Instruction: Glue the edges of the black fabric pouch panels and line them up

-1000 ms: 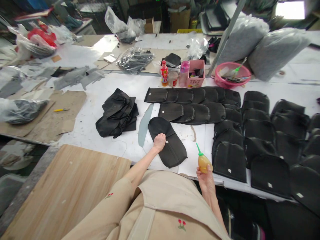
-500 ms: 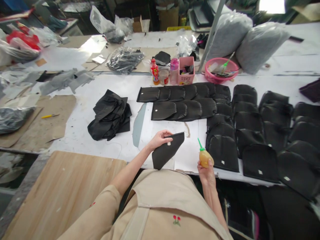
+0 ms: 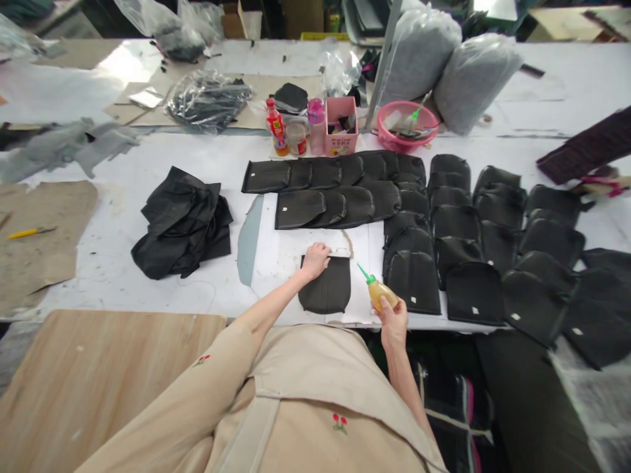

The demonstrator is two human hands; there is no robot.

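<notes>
A rounded black fabric panel (image 3: 326, 289) lies flat on the white table close to my body. My left hand (image 3: 315, 260) is at its far edge, fingers closed together on that edge, and a pale strip (image 3: 341, 252) shows just right of the fingertips. My right hand (image 3: 393, 318) is wrapped round a squeeze bottle (image 3: 382, 293) of yellowish liquid. Its green nozzle points up and left, toward the panel but apart from it. Overlapping rows of similar black panels (image 3: 411, 279) lie to the right and behind.
Crumpled black fabric (image 3: 182, 223) lies to the left, beyond a wooden board (image 3: 113, 381). Behind the panels stand a red-capped drink bottle (image 3: 277, 128), a glass jar (image 3: 296, 138), a pink box (image 3: 341, 141) and a pink basin (image 3: 407, 138). A metal post (image 3: 383, 66) rises nearby.
The panel, held tilted in my left hand before, is now flat on the table. My right hand has brought the bottle nearer to it and tilted the nozzle further left. The view has shifted right.
</notes>
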